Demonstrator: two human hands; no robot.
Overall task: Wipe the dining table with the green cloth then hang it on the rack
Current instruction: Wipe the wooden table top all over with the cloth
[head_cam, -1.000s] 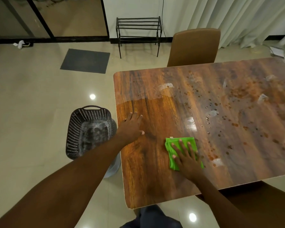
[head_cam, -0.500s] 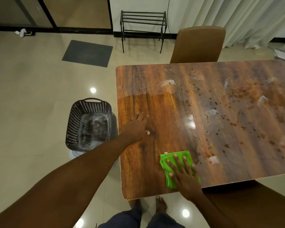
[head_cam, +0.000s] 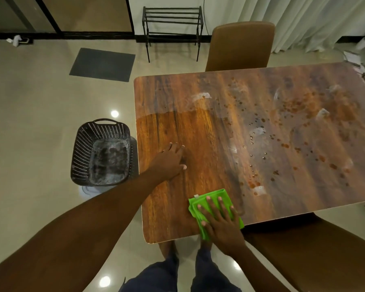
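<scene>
Head view showed the right hand (head_cam: 220, 223), fingers spread flat, pressing the cloth (head_cam: 211, 202) at the table's (head_cam: 198, 131) near edge; the left hand (head_cam: 169, 163) rested flat, open, beside it.

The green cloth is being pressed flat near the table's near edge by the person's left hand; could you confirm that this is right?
Not quite: it is the right hand that presses the green cloth flat near the near edge of the table, as the head view shows. The left hand rests on bare wood further in, apart from the cloth.
</scene>
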